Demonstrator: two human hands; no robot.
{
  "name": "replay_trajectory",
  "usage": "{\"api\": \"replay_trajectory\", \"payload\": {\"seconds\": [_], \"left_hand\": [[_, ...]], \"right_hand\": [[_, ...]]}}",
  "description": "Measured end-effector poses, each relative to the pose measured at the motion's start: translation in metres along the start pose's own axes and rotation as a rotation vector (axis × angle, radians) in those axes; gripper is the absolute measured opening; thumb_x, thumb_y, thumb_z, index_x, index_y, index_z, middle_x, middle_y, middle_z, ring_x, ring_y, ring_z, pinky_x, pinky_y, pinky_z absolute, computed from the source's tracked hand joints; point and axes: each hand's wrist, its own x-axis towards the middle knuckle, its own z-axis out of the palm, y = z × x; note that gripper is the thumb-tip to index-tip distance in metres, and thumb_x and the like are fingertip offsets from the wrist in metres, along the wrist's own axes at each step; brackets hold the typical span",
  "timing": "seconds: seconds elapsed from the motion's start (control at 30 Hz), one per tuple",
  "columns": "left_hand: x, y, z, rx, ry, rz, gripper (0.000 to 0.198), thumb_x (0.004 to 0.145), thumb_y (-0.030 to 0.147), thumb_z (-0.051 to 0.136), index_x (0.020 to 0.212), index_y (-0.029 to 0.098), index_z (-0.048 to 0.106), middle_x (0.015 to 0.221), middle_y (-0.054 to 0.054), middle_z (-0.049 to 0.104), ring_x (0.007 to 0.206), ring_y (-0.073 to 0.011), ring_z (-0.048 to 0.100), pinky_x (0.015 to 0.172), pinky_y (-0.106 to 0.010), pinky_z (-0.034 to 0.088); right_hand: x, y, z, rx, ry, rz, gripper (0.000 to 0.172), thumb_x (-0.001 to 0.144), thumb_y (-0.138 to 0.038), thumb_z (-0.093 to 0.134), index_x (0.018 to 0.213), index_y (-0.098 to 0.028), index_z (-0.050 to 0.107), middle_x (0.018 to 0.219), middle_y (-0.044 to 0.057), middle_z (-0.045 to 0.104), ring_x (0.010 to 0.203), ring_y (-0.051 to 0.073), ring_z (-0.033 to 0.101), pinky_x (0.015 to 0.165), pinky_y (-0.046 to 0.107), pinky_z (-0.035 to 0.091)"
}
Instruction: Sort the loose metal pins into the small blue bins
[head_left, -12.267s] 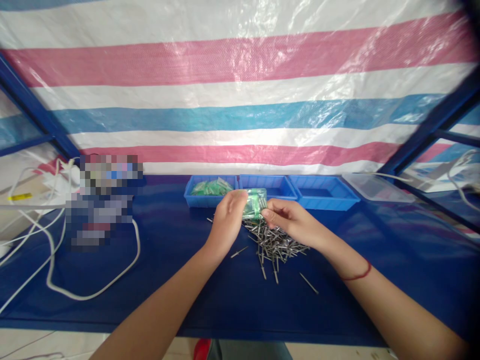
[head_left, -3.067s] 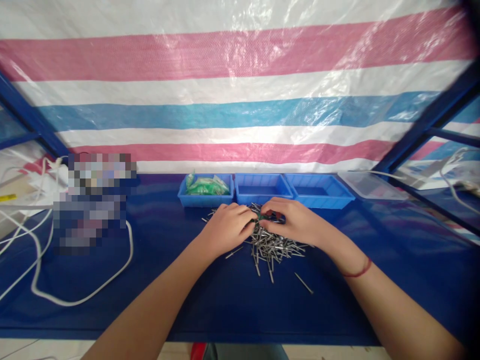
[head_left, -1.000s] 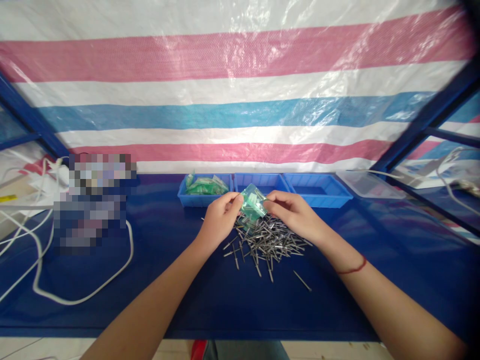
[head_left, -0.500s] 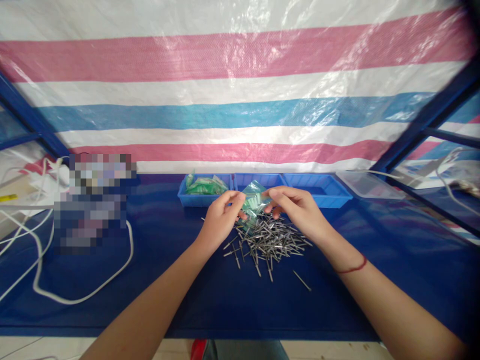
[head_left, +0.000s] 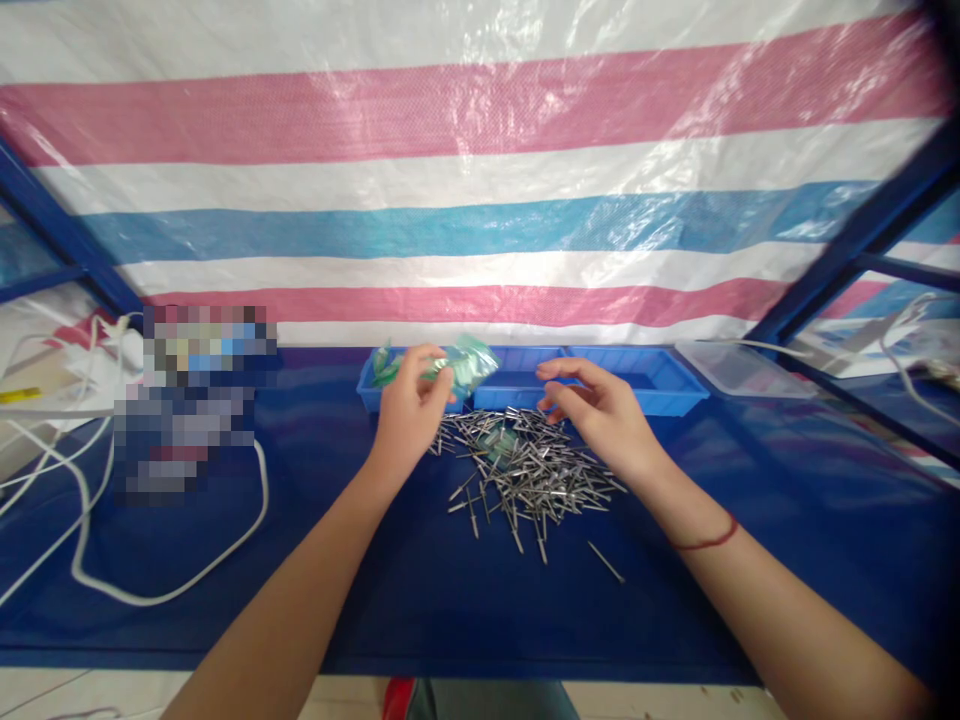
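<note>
My left hand [head_left: 414, 405] grips a crinkled green clear bag [head_left: 469, 365] at the left part of the blue divided tray [head_left: 517, 398]. More green bags [head_left: 382, 372] lie in that left compartment, partly hidden by the hand. My right hand [head_left: 596, 400] holds nothing; its fingers are apart and curved, in front of the tray's right half. Between and below the hands is a pile of metal rivets [head_left: 555, 480] on the blue table. Another small greenish clear bag [head_left: 501, 445] lies on the pile, and a single rivet [head_left: 606, 562] lies apart at the lower right.
A clear plastic lid [head_left: 742, 370] lies right of the tray. White cables [head_left: 150, 602] loop over the table's left side, near blurred-out items [head_left: 180, 435]. Blue frame posts [head_left: 840, 240] stand at both sides, before a striped sheet [head_left: 465, 230].
My left hand has moved left and up with the green bag, away from the pile. My right hand has let go of the bag. The small bag on the pile now shows.
</note>
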Motion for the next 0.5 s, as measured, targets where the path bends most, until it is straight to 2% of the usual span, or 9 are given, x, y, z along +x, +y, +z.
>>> {"api": "replay_trajectory", "payload": {"seconds": [0.03, 0.1, 0.13, 0.2, 0.3, 0.43, 0.5], "left_hand": [[0.005, -0.001, -0.008, 0.038, 0.112, 0.025, 0.021, 0.087, 0.029, 0.055, 0.106, 0.022, 0.051, 0.097, -0.002, 0.063, 0.064, -0.0099, 0.068, 0.060, -0.020, 0.051], [0.015, -0.003, -0.022, 0.143, 0.263, 0.071, 0.020, 0.087, 0.030, 0.056, 0.105, 0.022, 0.053, 0.100, -0.002, 0.064, 0.068, -0.0106, 0.068, 0.059, -0.019, 0.050], [0.018, -0.005, -0.027, 0.199, 0.319, 0.083, 0.020, 0.086, 0.030, 0.057, 0.104, 0.021, 0.054, 0.098, -0.002, 0.065, 0.068, -0.0108, 0.068, 0.059, -0.019, 0.049], [0.021, -0.009, -0.033, 0.281, 0.344, 0.095, 0.021, 0.086, 0.031, 0.057, 0.104, 0.019, 0.057, 0.091, -0.002, 0.067, 0.068, -0.0123, 0.068, 0.062, -0.020, 0.050], [0.020, -0.012, -0.030, 0.417, 0.277, 0.152, 0.021, 0.086, 0.031, 0.058, 0.102, 0.018, 0.062, 0.087, -0.004, 0.069, 0.072, -0.0149, 0.067, 0.070, -0.025, 0.051], [0.016, -0.012, -0.021, 0.594, 0.080, 0.297, 0.020, 0.087, 0.028, 0.057, 0.102, 0.018, 0.064, 0.098, -0.006, 0.068, 0.078, -0.0160, 0.065, 0.079, -0.030, 0.050], [0.015, -0.011, -0.020, 0.623, 0.028, 0.356, 0.019, 0.089, 0.025, 0.054, 0.104, 0.018, 0.063, 0.103, -0.006, 0.067, 0.083, -0.0169, 0.064, 0.083, -0.030, 0.049]], "right_hand": [[0.000, 0.000, -0.001, 0.015, 0.012, 0.001, 0.026, 0.079, -0.038, 0.063, 0.095, -0.019, 0.060, 0.106, 0.008, 0.061, 0.067, 0.014, 0.063, 0.055, 0.029, 0.052], [0.001, -0.001, -0.001, 0.037, 0.019, 0.004, 0.027, 0.078, -0.040, 0.063, 0.095, -0.019, 0.059, 0.106, 0.008, 0.060, 0.065, 0.013, 0.061, 0.053, 0.028, 0.051], [0.001, -0.001, -0.001, 0.041, 0.017, 0.006, 0.027, 0.078, -0.040, 0.063, 0.095, -0.019, 0.059, 0.104, 0.007, 0.059, 0.064, 0.012, 0.061, 0.052, 0.027, 0.051], [0.000, -0.001, 0.000, 0.043, 0.006, 0.006, 0.028, 0.079, -0.040, 0.063, 0.097, -0.019, 0.059, 0.100, 0.006, 0.059, 0.063, 0.012, 0.060, 0.051, 0.027, 0.050], [-0.001, -0.001, 0.002, 0.043, -0.014, 0.013, 0.027, 0.079, -0.038, 0.062, 0.098, -0.019, 0.058, 0.096, 0.005, 0.058, 0.063, 0.012, 0.059, 0.051, 0.026, 0.049], [-0.002, 0.000, 0.003, 0.042, -0.021, 0.040, 0.027, 0.079, -0.036, 0.062, 0.099, -0.020, 0.057, 0.093, 0.003, 0.057, 0.061, 0.012, 0.059, 0.051, 0.027, 0.048], [-0.001, 0.000, 0.004, 0.041, -0.021, 0.040, 0.027, 0.079, -0.035, 0.062, 0.101, -0.020, 0.056, 0.092, 0.002, 0.056, 0.061, 0.012, 0.059, 0.051, 0.027, 0.047]]}}
